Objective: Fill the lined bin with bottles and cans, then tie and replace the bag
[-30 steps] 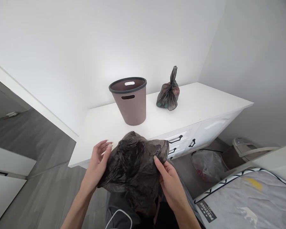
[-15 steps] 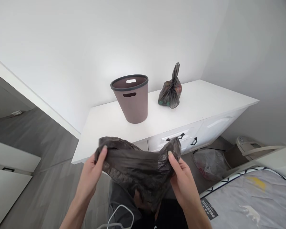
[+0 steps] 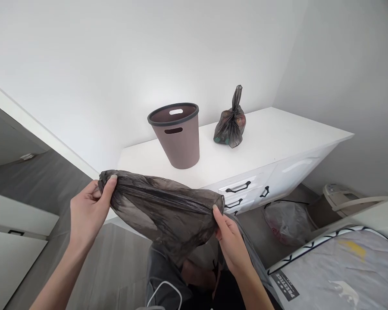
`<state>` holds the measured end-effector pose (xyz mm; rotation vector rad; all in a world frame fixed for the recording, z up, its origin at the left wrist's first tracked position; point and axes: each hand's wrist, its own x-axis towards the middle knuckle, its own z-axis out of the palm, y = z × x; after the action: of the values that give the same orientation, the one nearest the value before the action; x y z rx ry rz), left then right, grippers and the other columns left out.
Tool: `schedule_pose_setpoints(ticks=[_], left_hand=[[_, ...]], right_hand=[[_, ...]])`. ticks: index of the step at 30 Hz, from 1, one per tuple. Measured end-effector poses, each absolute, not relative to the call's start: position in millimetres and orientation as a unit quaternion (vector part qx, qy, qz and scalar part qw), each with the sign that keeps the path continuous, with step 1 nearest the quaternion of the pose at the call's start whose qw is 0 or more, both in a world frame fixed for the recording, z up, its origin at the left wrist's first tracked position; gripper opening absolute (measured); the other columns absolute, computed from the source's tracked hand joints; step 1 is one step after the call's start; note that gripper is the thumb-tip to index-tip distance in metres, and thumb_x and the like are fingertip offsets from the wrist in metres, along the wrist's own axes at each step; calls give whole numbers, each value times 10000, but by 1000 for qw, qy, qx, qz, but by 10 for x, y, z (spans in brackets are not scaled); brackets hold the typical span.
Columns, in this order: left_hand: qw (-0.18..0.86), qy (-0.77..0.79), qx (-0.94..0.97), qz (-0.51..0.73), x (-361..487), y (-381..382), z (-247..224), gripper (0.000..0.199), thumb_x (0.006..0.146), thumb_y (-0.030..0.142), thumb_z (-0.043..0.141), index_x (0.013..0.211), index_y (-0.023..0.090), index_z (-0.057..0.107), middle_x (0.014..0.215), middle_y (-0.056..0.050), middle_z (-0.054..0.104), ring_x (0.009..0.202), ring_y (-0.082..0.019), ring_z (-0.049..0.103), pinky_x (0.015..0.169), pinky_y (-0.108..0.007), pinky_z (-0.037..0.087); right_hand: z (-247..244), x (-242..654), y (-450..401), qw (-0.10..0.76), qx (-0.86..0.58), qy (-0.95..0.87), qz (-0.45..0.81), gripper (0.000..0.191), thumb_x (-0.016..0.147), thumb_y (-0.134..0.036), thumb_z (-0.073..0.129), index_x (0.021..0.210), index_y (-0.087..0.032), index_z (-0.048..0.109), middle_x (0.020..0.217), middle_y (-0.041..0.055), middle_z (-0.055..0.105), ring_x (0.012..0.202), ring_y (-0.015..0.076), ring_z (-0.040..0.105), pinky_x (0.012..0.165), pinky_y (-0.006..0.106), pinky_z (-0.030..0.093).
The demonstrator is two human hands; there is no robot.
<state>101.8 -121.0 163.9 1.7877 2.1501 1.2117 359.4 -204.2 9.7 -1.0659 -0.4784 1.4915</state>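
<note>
A thin black garbage bag (image 3: 168, 215) is stretched between my hands in front of the dresser. My left hand (image 3: 89, 206) pinches its gathered corner at the left, thumb on top. At the other end, my right hand (image 3: 229, 236) grips the bag's edge between thumb and fingers. The bag's lower part hangs loose over my lap. Behind it, a mauve trash can (image 3: 184, 148) with a dark grey rim and handle slots stands upright on the white dresser top. To its right sits a knotted, filled black garbage bag (image 3: 230, 129).
The white dresser (image 3: 271, 142) has black drawer handles and stands against the wall. On the floor at right are a clear plastic bag (image 3: 286, 219) and a beige bin-like container (image 3: 339, 200). A grey patterned mattress (image 3: 339, 275) lies at the lower right. A white cable (image 3: 164, 286) loops over my lap.
My left hand has moved left and up, and my right hand slightly left and down. The bag is now pulled wider and looks more see-through.
</note>
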Motion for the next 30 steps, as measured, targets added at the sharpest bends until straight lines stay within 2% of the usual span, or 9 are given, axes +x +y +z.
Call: schedule_pose_setpoints(ticks=[5, 7, 10, 14, 17, 20, 23, 28, 30], left_hand=[[102, 741, 592, 301, 797, -1019, 1547, 538, 825, 708, 612, 664, 230, 425, 456, 92, 239, 458, -86, 200, 476, -228, 199], [97, 747, 615, 232, 613, -949, 1477, 502, 776, 724, 651, 756, 231, 559, 457, 70, 398, 438, -119, 344, 455, -234, 258], [22, 712, 666, 222, 537, -1001, 1453, 551, 767, 701, 662, 1054, 231, 683, 863, -60, 743, 716, -250, 665, 493, -267, 423], [119, 592, 771, 202, 992, -1377, 1557, 610, 728, 663, 729, 1250, 350, 685, 1285, -70, 708, 993, -323, 714, 563, -317, 560], [207, 479, 845, 116, 1398, -1624, 1568, 604, 643, 596, 842, 1202, 401, 723, 1242, -50, 729, 1137, -342, 686, 866, -426, 621], [218, 432, 873, 70, 1524, -1658, 1473, 351, 749, 507, 804, 1084, 408, 766, 1107, -34, 769, 1168, -318, 676, 1008, -478, 570], [219, 430, 873, 67, 1394, -1526, 1416, 137, 870, 476, 687, 912, 388, 784, 1010, -20, 780, 1145, -293, 682, 1024, -472, 556], [196, 512, 826, 132, 1134, -1168, 1646, 294, 794, 597, 703, 898, 336, 790, 992, -58, 774, 985, -330, 709, 829, -443, 607], [119, 567, 786, 215, 1138, -1079, 1781, 320, 773, 577, 724, 915, 295, 777, 991, -78, 761, 1000, -354, 694, 866, -476, 588]], right_hand=[[95, 3519, -2018, 551, -396, -185, 712, 469, 864, -665, 660, 693, -229, 644, 719, 36, 620, 700, 207, 603, 626, 337, 505], [106, 3500, -2029, 548, -373, -182, 726, 465, 869, -653, 664, 704, -219, 650, 717, 36, 629, 700, 208, 617, 636, 337, 514], [136, 3466, -2044, 542, -358, -182, 739, 461, 864, -634, 684, 693, -208, 645, 698, 31, 626, 678, 197, 606, 630, 328, 506], [234, 3412, -2050, 534, -365, -178, 741, 480, 836, -612, 727, 598, -224, 575, 607, -6, 546, 603, 157, 511, 599, 304, 452], [335, 3395, -2064, 525, -361, -177, 750, 480, 808, -638, 737, 622, -218, 602, 566, -16, 522, 571, 146, 469, 563, 290, 401], [387, 3428, -2094, 523, -365, -205, 743, 466, 789, -655, 746, 736, -193, 703, 647, 13, 609, 646, 162, 530, 604, 286, 425], [345, 3495, -2130, 531, -365, -232, 729, 465, 804, -649, 738, 796, -184, 741, 741, 35, 658, 726, 173, 562, 678, 293, 458], [214, 3558, -2198, 547, -398, -254, 691, 529, 755, -691, 753, 679, -177, 652, 624, -7, 535, 625, 132, 438, 587, 263, 386], [232, 3553, -2223, 544, -390, -281, 688, 548, 777, -688, 733, 629, -181, 588, 614, -21, 473, 619, 117, 378, 586, 254, 352]])
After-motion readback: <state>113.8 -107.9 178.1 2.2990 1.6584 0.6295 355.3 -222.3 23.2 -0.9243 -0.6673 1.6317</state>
